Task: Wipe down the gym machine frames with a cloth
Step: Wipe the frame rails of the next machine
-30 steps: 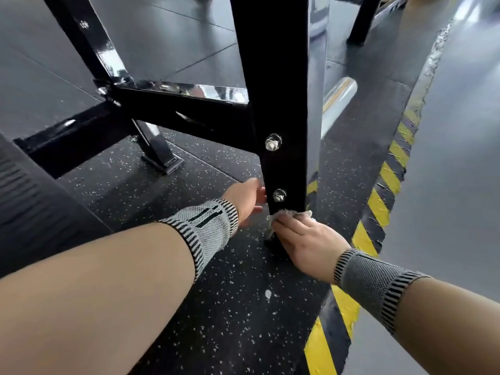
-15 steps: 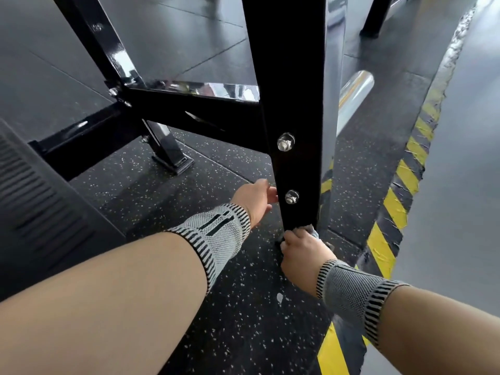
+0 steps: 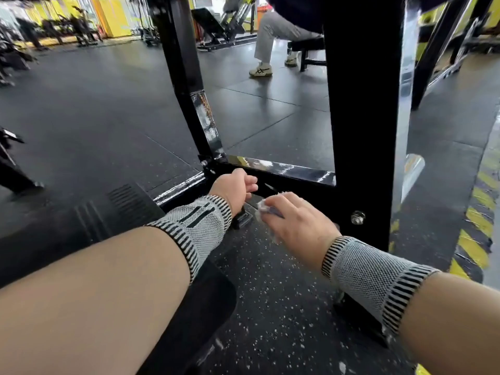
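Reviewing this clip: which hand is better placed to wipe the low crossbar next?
Right. The right hand already holds the cloth just below the crossbar; the left hand is near the bar but holds no cloth.

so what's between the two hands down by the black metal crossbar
In the head view, only a short stretch of the black metal crossbar shows between the left hand and the right hand, which grips a crumpled white cloth.

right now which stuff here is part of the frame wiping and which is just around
Job: cloth held in the right hand; left hand near the black crossbar; black upright post.

Just around: seated person's sneaker; yellow-black floor stripes; distant machines.
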A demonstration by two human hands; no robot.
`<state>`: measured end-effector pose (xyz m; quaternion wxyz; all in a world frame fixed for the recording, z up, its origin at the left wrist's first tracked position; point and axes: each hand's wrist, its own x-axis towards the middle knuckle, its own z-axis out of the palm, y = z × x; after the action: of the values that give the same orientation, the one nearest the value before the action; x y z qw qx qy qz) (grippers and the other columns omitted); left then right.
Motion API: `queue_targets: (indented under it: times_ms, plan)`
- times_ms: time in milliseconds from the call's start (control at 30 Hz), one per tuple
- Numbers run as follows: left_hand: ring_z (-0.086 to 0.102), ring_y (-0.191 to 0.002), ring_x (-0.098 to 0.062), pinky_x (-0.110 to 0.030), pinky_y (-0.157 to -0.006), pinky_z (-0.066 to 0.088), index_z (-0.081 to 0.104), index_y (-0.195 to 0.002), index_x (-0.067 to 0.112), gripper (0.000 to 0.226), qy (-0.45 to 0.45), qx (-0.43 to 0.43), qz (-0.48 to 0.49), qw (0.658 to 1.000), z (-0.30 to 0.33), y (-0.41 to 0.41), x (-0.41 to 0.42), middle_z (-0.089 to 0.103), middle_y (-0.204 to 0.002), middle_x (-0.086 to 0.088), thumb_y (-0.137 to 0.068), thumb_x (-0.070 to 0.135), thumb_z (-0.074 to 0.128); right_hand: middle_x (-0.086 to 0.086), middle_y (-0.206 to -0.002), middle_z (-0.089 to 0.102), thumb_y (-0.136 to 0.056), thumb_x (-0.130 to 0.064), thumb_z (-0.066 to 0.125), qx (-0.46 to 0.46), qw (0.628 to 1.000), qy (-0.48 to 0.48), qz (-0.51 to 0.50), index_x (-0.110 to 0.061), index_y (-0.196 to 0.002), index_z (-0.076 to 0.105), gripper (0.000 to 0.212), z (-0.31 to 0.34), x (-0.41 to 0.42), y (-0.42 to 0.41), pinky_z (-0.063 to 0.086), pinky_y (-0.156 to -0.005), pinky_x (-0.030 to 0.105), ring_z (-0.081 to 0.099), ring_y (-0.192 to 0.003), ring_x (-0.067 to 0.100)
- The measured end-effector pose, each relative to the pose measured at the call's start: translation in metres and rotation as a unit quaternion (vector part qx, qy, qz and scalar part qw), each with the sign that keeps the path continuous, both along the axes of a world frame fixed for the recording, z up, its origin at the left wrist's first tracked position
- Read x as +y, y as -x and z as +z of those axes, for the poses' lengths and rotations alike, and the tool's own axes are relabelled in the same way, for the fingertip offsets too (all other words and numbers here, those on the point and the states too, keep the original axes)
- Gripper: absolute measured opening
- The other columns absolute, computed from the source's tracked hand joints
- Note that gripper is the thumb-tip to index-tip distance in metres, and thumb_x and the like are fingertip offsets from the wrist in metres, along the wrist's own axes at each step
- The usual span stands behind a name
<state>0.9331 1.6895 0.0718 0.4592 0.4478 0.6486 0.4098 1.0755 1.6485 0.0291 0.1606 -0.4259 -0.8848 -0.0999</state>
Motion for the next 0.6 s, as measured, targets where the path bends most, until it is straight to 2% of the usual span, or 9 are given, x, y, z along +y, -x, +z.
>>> queue_targets:
  times_ms: [67, 133, 200, 267, 367, 467, 600]
  plan:
    - [0.059, -0.08, -0.011, -0.023, -0.063, 0.041, 0.068, -0.111, 0.006, 0.04, 0.009, 0.017, -0.001, 1.0, 0.004, 0.024, 0.009, 0.07, -0.107, -0.005, -0.1, 0.022, 0.032, 0.009, -0.131, 0.047, -0.085, -0.009, 0.051, -0.011, 0.999, 0.049, -0.007, -0.012, -0.129, 0.057, 0.044, 0.02, 0.011, 0.019, 0.048, -0.097, 0.038, 0.046, -0.119, 0.029]
    - [0.061, -0.087, -0.012, -0.026, -0.072, 0.043, 0.066, -0.115, 0.006, 0.036, 0.006, 0.048, -0.026, 0.998, 0.006, 0.049, 0.017, 0.068, -0.108, -0.005, -0.1, 0.019, 0.036, 0.008, -0.134, 0.044, -0.082, -0.001, 0.06, 0.005, 0.997, 0.071, -0.001, -0.014, -0.131, 0.056, 0.051, 0.035, 0.026, 0.042, 0.045, -0.102, 0.037, 0.042, -0.122, 0.028]
    - [0.059, -0.11, -0.02, -0.032, -0.094, 0.044, 0.062, -0.124, 0.007, 0.034, -0.015, 0.166, -0.082, 0.983, 0.002, 0.082, 0.026, 0.065, -0.122, -0.006, -0.098, 0.012, 0.041, 0.005, -0.136, 0.043, -0.086, -0.002, 0.058, 0.007, 0.994, 0.106, -0.02, -0.016, -0.132, 0.054, 0.048, 0.048, 0.043, 0.067, 0.039, -0.105, 0.03, 0.042, -0.123, 0.024]
    - [0.054, -0.12, -0.021, -0.032, -0.104, 0.04, 0.059, -0.129, 0.016, 0.04, -0.001, 0.269, -0.111, 0.957, -0.003, 0.118, 0.035, 0.06, -0.131, -0.001, -0.094, 0.009, 0.042, 0.004, -0.135, 0.046, -0.089, -0.005, 0.057, 0.02, 0.992, 0.121, -0.039, -0.015, -0.13, 0.056, 0.042, 0.054, 0.062, 0.093, 0.035, -0.104, 0.028, 0.046, -0.122, 0.024]
    - [0.051, -0.124, -0.02, -0.033, -0.105, 0.041, 0.051, -0.137, 0.029, 0.051, 0.044, 0.382, -0.142, 0.912, -0.008, 0.16, 0.043, 0.052, -0.14, 0.003, -0.09, 0.011, 0.04, 0.001, -0.129, 0.052, -0.091, -0.01, 0.059, 0.065, 0.987, 0.128, -0.071, -0.016, -0.125, 0.059, 0.035, 0.052, 0.085, 0.123, 0.04, -0.096, 0.027, 0.053, -0.114, 0.021]
    - [0.052, -0.123, -0.023, -0.033, -0.1, 0.045, 0.044, -0.142, 0.033, 0.054, 0.054, 0.456, -0.149, 0.876, -0.011, 0.179, 0.058, 0.05, -0.141, 0.003, -0.092, 0.013, 0.04, -0.001, -0.126, 0.052, -0.091, -0.009, 0.052, 0.079, 0.981, 0.157, -0.086, -0.017, -0.124, 0.059, 0.035, 0.032, 0.106, 0.14, 0.04, -0.09, 0.023, 0.055, -0.108, 0.02]
    - [0.054, -0.119, -0.024, -0.033, -0.094, 0.047, 0.044, -0.142, 0.034, 0.058, 0.061, 0.474, -0.135, 0.868, -0.03, 0.191, 0.071, 0.052, -0.138, 0.001, -0.089, 0.011, 0.041, 0.001, -0.119, 0.054, -0.09, -0.006, 0.051, 0.117, 0.969, 0.198, -0.087, -0.015, -0.118, 0.062, 0.031, -0.004, 0.138, 0.159, 0.049, -0.09, 0.032, 0.058, -0.102, 0.022]
